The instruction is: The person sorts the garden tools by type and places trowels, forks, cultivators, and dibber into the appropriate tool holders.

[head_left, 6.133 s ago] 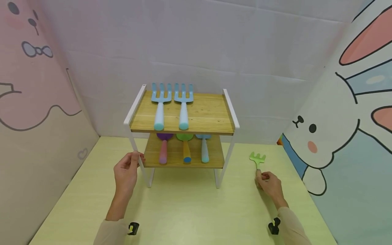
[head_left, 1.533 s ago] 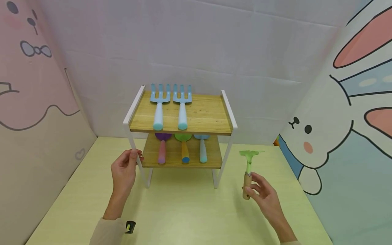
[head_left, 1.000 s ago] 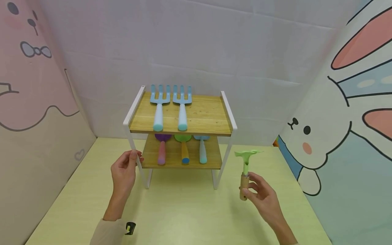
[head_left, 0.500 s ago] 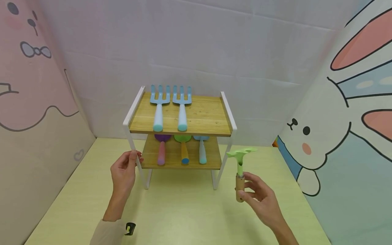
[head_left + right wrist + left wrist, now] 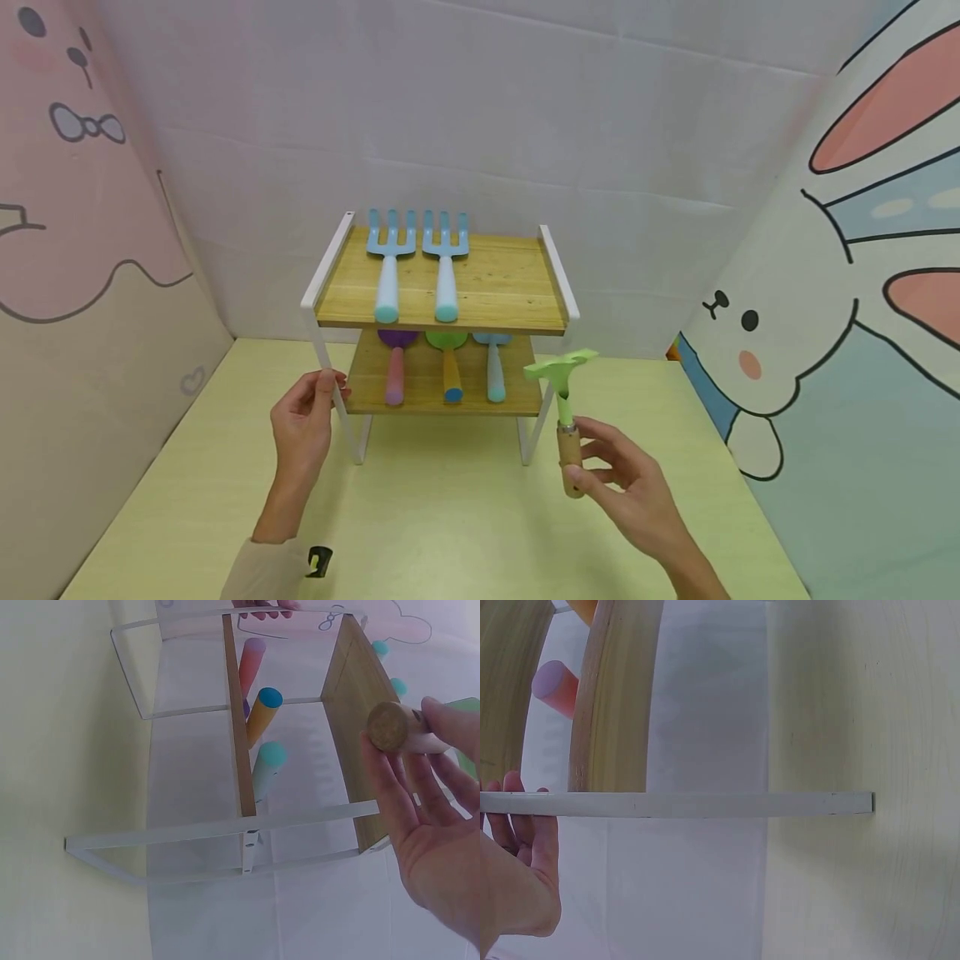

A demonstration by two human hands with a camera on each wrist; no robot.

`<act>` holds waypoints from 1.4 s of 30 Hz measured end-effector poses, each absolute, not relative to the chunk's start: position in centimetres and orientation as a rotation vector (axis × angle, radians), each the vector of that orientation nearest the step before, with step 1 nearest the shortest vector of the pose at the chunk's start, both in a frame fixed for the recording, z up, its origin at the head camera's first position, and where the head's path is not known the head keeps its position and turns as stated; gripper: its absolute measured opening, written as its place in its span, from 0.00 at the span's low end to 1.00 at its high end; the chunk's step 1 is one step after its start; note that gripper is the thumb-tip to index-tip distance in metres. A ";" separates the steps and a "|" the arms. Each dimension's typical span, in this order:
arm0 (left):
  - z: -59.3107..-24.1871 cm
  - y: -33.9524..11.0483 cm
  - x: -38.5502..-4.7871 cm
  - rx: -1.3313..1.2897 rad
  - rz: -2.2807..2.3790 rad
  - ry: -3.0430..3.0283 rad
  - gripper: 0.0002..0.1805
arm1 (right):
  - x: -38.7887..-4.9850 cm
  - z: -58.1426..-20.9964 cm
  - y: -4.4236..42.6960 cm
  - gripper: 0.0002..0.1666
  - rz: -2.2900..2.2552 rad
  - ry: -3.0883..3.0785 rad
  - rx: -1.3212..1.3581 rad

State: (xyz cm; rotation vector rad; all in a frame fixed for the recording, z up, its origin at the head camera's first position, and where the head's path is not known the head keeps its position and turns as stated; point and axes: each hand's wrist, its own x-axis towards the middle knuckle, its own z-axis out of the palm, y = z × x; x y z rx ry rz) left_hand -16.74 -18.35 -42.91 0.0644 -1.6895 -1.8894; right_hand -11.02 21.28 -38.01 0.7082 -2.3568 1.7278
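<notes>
In the head view my right hand (image 5: 626, 496) pinches a small green hand rake (image 5: 558, 372) by its wooden handle. The rake is off the table, head up, in front of the rack's right legs. The right wrist view shows the handle's butt end (image 5: 388, 727) between thumb and fingers. With curled fingers my left hand (image 5: 303, 425) holds the white left front leg (image 5: 705, 805) of a two-tier wooden rack (image 5: 510, 271). Two light-blue hand forks, one left (image 5: 387, 287) and one right (image 5: 446, 287), lie side by side on the top shelf.
On the lower shelf lie a pink-handled tool (image 5: 395, 379), a yellow-handled tool (image 5: 452, 375) and a pale-blue-handled tool (image 5: 495, 375), their heads partly hidden by the top shelf. The rack stands on a pale yellow table (image 5: 435, 517). Cartoon-printed sheets flank it.
Earlier the green rake lay on the table at the right under my right hand. It has been lifted, turned and carried left towards the rack. My left hand stays on the leg.
</notes>
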 end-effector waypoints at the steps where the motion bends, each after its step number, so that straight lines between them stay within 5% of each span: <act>1: -42.9 -18.3 -16.7 0.065 -1.885 -1.693 0.14 | -11.0 -37.9 21.2 0.31 1.726 -2.360 0.705; 27: -43.0 -18.3 -16.7 0.045 -1.902 -1.671 0.14 | -11.9 -34.4 17.9 0.29 1.802 -2.314 0.830; 42: -43.0 -18.4 -16.6 0.045 -1.898 -1.670 0.14 | -12.8 -33.1 16.8 0.29 1.876 -2.308 0.685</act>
